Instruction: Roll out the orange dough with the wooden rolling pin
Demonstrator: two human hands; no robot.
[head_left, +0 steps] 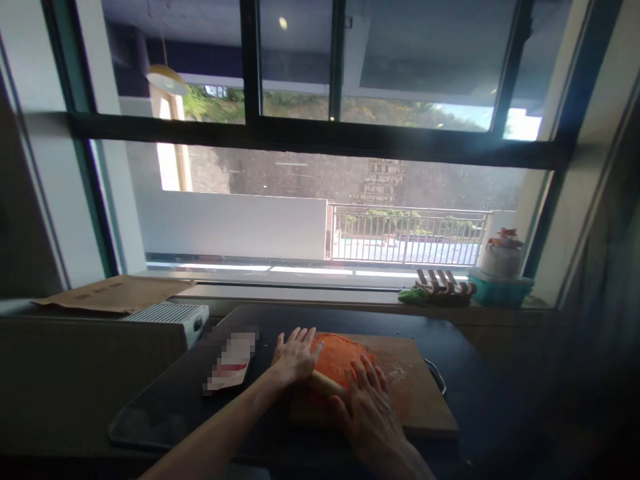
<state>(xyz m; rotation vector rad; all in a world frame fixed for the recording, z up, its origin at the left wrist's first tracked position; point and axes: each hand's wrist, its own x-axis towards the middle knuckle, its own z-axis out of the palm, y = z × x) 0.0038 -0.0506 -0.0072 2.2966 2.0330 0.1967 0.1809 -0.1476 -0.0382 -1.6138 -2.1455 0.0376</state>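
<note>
- Closest to the lens is the right hand [367, 403]. Its wrist is cut off by the bottom edge, and the arm behind it is lost in the dark lower corner.
- From the lower left edge a bare forearm stretches diagonally up to the left hand [295, 358]. The elbow is out of frame.
- Only a short pale stretch of the rolling pin [324, 384] shows between the two hands. Both of its ends are hidden under the palms.
- On the left hand the fingers are straight and spread, released rather than gripping. The palm lies flat on the pin's left end, and the fingertips reach over the edge of the orange dough [336, 357].
- On the right hand the fingers are likewise extended and slightly fanned, not curled round anything. The palm presses down on the pin's right end, with the fingertips on the dough.
- The orange dough sits on the left half of the wooden board [417, 393] and is partly covered by both hands. Its near edge is hard to make out.
- The wooden board rests on the dark tabletop [190, 400], and some flour dusts it to the right of the dough.
- A flat packet [233, 363], its face blurred out, lies on the tabletop just left of the left hand, not touching it.
- Farther back on the left are a white appliance [170, 313] and a sheet of cardboard [115, 293].
- On the sill at the right, a teal container [500, 291] stands beside a small rack [444, 287]. Their details are too small to tell.
</note>
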